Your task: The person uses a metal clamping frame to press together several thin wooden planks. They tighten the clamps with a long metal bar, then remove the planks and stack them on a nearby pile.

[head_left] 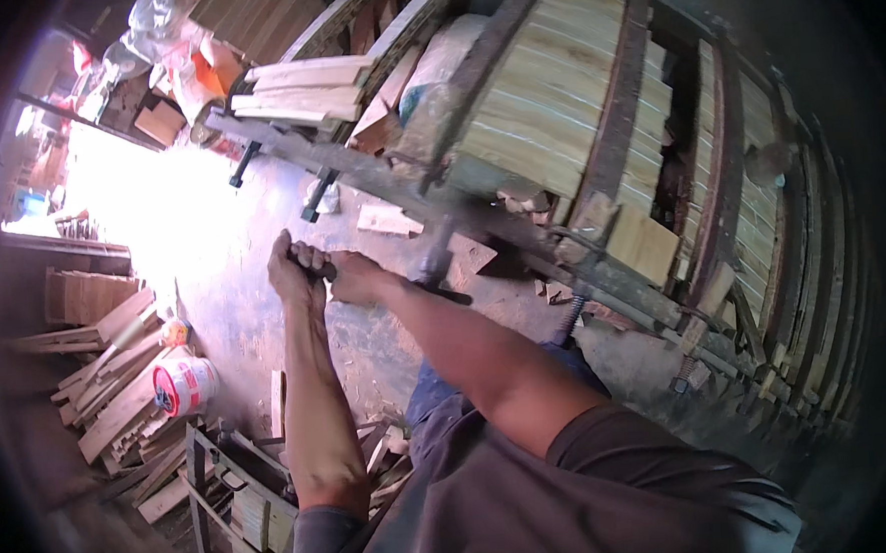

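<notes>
My left hand [297,271] and my right hand [355,277] are close together in front of me, both closed on a dark bar-like handle [324,270]. Most of the handle is hidden by my fingers and right forearm, so its far end cannot be made out for certain. Just right of my right hand, a threaded clamp screw [436,259] stands out from the long metal beam [505,223] of a clamping rack. More clamp screws with dark ends [319,196] line that beam. Pale wood panels [543,81] of glued-up strips lie in the rack between dark bars [619,97].
Loose wood strips [123,378] are piled at the left beside a red and white bucket [185,385]. A metal frame [239,497] holding wood stands lower left. Stacked boards [298,89] rest at the upper end of the rack. Offcuts [388,219] lie on the floor beneath the beam.
</notes>
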Motion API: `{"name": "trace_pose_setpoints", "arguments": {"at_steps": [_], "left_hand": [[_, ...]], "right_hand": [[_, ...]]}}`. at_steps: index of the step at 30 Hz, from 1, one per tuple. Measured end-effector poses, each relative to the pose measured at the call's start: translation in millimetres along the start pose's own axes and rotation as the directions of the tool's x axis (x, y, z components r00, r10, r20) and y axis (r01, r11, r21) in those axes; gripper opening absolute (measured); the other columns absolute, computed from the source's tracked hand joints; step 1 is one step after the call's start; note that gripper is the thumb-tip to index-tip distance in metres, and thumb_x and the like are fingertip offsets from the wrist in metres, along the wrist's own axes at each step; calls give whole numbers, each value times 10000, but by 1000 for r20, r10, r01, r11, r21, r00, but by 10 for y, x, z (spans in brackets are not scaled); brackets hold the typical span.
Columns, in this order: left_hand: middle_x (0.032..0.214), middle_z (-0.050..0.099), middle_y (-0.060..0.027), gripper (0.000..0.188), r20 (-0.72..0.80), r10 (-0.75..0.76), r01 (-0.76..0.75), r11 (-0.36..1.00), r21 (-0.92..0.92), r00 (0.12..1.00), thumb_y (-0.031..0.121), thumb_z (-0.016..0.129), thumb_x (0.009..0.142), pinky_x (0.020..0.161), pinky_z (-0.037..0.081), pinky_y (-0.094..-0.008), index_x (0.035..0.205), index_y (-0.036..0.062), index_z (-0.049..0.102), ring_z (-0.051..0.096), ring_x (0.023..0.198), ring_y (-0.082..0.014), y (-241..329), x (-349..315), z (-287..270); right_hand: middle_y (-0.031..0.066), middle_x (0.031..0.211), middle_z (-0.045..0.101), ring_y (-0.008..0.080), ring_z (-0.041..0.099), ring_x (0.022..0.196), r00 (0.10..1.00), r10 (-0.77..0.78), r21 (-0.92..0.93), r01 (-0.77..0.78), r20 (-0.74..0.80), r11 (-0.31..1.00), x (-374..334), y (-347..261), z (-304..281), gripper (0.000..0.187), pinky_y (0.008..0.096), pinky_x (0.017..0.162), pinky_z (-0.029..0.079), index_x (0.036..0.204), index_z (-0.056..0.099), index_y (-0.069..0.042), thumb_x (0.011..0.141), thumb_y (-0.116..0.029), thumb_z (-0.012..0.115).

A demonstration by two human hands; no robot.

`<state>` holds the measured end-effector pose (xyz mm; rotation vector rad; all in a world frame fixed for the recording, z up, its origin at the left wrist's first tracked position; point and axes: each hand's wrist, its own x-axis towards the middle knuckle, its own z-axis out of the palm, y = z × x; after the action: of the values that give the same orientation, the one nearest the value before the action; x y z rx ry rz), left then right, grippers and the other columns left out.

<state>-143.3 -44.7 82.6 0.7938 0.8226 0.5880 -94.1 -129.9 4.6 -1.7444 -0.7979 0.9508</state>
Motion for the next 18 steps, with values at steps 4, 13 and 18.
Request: {"name": "trace_pose_setpoints", "arguments": {"at_steps": [4,13,18], "left_hand": [[499,387,-4,435,58,254,-260,930,261,965,253,534,975,456,324,-312,586,121,392,385,449,-150,-264,-869,306],[539,454,10,419,236,391,-455,712,535,890,196,586,963,440,255,-269,580,77,465,381,472,-70,-590,-1154,314],[547,490,-17,419,207,270,-334,847,414,940,138,567,950,475,315,-268,559,9,492,432,486,-90,-367,-1209,468]], "right_hand": [[242,1008,673,303,665,973,988,-151,103,151,-3,983,-466,136,-30,278,384,833,503,1031,626,9,787,-123,625],[89,934,663,195,609,905,914,-313,944,-173,260,280,-712,418,-146,334,368,842,472,1018,630,-67,944,-358,484],[160,1024,653,220,640,977,955,-219,199,179,199,963,-955,269,-548,387,382,866,496,1115,599,-9,759,-133,687]]}}
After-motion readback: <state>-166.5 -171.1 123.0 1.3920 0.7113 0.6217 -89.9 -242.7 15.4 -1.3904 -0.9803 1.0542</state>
